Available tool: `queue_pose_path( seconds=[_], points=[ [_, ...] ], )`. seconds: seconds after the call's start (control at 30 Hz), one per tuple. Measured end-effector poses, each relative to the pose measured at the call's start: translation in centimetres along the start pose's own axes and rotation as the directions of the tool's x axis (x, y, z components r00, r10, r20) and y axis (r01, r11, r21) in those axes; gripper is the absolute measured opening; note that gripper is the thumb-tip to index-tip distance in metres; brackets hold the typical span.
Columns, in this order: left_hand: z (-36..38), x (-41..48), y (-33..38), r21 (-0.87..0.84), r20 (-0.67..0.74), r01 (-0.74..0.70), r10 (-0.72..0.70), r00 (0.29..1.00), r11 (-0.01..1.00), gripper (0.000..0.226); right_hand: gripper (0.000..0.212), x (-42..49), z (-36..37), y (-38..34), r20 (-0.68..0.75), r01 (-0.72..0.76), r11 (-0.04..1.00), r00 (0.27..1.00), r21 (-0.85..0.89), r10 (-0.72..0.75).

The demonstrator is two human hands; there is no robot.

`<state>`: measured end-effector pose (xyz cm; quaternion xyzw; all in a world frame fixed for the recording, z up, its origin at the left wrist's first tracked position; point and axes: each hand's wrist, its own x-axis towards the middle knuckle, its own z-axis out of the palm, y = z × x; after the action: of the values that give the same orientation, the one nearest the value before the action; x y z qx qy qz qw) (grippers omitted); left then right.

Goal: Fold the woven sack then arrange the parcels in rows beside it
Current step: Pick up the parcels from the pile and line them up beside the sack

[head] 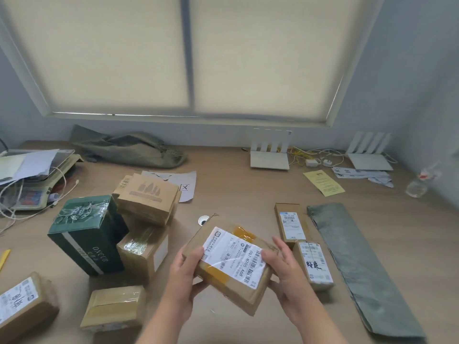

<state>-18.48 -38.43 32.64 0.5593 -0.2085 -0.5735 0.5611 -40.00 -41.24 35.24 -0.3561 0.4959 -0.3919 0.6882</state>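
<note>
both hands grasp one flat cardboard parcel (231, 261), the left hand (185, 271) curled round its near-left corner and the right hand (285, 266) round its right edge, holding it tilted above the wooden counter (236, 184). its top bears a glossy white label and amber tape. just to the right, a slim brown parcel (290, 224) and a shorter labelled parcel (314, 265) lie end to end beside the folded woven sack (352, 264), a long, flat grey-green strip. to the left, a dark green box (87, 234) in shiny film stands among taped brown cartons (146, 197).
</note>
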Motion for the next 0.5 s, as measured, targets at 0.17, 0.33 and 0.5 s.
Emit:
queue_pose_path(
  seconds=[0.17, 0.33, 0.5],
  points=[
    [2.6, -0.6, -3.0, -0.017, -0.117, 0.095, -0.097, 0.988, 0.995, 0.030, 0.072, -0.2, -0.3, 1.6, -0.003, -0.214, 0.976, 0.977, 0.044, 0.214],
    [1.4, -0.5, -3.6, 0.185, 0.212, 0.223, -0.260, 0.942, 0.957, 0.076, 0.030, 0.1, -4.2, 0.6, -0.059, -0.189, 0.980, 0.979, 0.068, 0.193],
    [2.1, 0.2, -4.1, 0.222, 0.318, 0.152, -0.219, 0.923, 0.963, 0.093, 0.036, 1.2, -5.1, 0.8, -0.178, -0.027, 0.981, 0.982, 0.191, 0.062]
  ],
)
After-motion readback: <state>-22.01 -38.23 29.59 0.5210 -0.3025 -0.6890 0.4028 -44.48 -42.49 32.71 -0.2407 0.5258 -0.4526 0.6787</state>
